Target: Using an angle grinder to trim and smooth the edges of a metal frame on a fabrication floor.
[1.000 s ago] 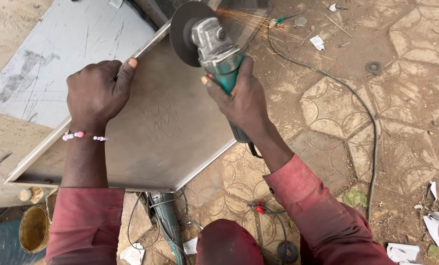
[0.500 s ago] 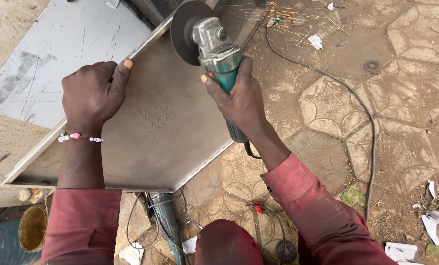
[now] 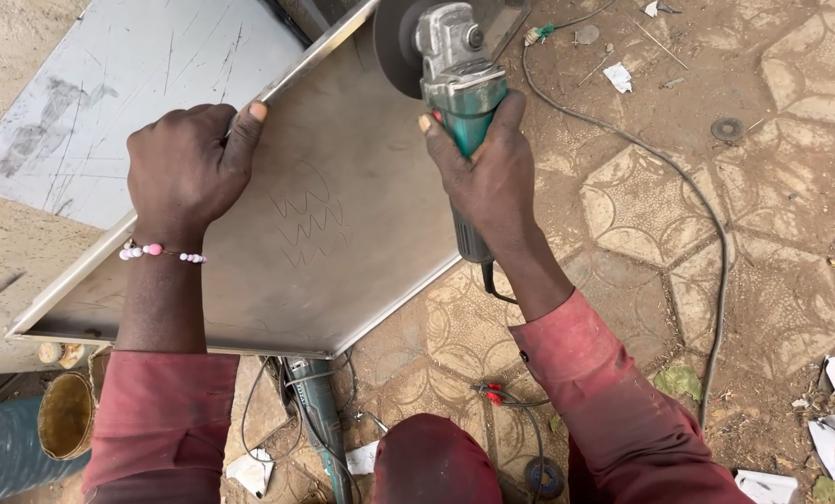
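Observation:
A flat grey metal sheet [image 3: 343, 243] with folded edges lies tilted in front of me, faint zigzag scratches near its middle. My left hand [image 3: 189, 168], a bead bracelet on its wrist, grips the sheet's upper left edge. My right hand [image 3: 487, 168] is closed around the green body of an angle grinder [image 3: 459, 79]. The grinder's dark disc sits at the sheet's top corner. No sparks show at the disc.
A black power cord [image 3: 707, 243] curves over the patterned paved ground to the right. A second power tool [image 3: 319, 411] lies on the ground under the sheet. A scratched white panel [image 3: 128, 84] lies at upper left, a small tin [image 3: 63, 415] at lower left, paper scraps at lower right.
Sparks flew from the disc a second ago and have stopped. The view has closed in slightly, and both hands keep their grips.

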